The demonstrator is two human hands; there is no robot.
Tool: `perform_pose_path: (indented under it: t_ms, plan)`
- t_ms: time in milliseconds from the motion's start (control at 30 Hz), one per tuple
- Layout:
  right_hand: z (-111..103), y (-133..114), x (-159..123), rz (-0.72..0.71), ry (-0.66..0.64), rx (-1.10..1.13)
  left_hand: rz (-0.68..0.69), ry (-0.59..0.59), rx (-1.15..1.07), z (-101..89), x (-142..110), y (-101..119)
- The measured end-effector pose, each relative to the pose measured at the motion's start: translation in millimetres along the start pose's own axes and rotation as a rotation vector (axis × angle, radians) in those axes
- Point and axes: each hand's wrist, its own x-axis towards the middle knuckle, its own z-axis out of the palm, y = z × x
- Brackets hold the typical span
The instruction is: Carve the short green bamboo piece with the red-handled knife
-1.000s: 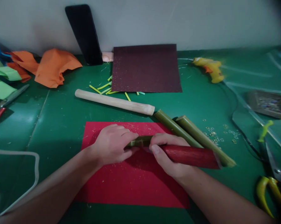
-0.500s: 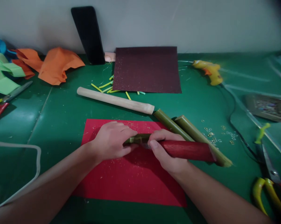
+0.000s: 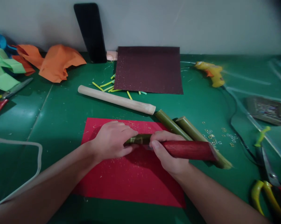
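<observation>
My left hand (image 3: 114,139) is closed around a short green bamboo piece (image 3: 141,139) with pale scraped marks, above a red sheet (image 3: 128,183) sprinkled with fine shavings. In my right hand (image 3: 166,151) is a knife (image 3: 187,150) with a thick red wooden handle pointing right. Only a little of its blade shows, against the bamboo; the rest is hidden by my fingers. Just beyond my right hand lie two green bamboo sticks (image 3: 173,124). A peeled, pale bamboo stick (image 3: 117,100) rests behind the red sheet.
At the back are a dark brown sheet (image 3: 148,70), several yellow strips (image 3: 106,84), a leaning phone (image 3: 91,32) and orange paper (image 3: 57,63). A yellow glue gun (image 3: 210,73), small rings (image 3: 210,136) and scissors (image 3: 271,177) are to the right. Red-handled pliers (image 3: 0,105) lie left.
Both hands keep their grips on the bamboo and the knife. The knife and right hand have shifted very slightly right; the view has also moved a little.
</observation>
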Motion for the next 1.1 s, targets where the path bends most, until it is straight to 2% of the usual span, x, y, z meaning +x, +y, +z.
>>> perform_pose_path:
  t_ms: [167, 267, 467, 700, 767, 933, 1100]
  plan:
    - [-0.5, 4.4, -0.8, 0.026, -0.035, 0.012, -0.036, -0.048, -0.002, -0.3, 1.5, 1.1]
    - [-0.5, 5.5, -0.6, 0.047, -0.033, -0.006, -0.031, -0.045, -0.006, 0.4, 1.1, 0.7]
    - [-0.7, 2.3, 0.6, 0.028, -0.11, -0.049, -0.035, -0.03, -0.022, 0.9, 1.6, -0.1]
    - [2.5, 6.6, -6.7, 0.041, 0.071, -0.047, -0.042, -0.025, -0.024, -0.1, 1.9, -0.1]
    - [1.5, 9.1, -8.0, 0.055, 0.086, -0.011, -0.05, -0.047, -0.02, -0.5, 1.6, -0.1]
    - [-3.2, 10.0, -6.2, 0.007, -0.036, -0.04, -0.038, -0.038, -0.038, 0.0, 1.1, -1.0]
    - [-1.4, 3.9, -3.0, -0.023, -0.062, -0.113, -0.029, -0.006, -0.033, 1.6, 1.5, -0.9]
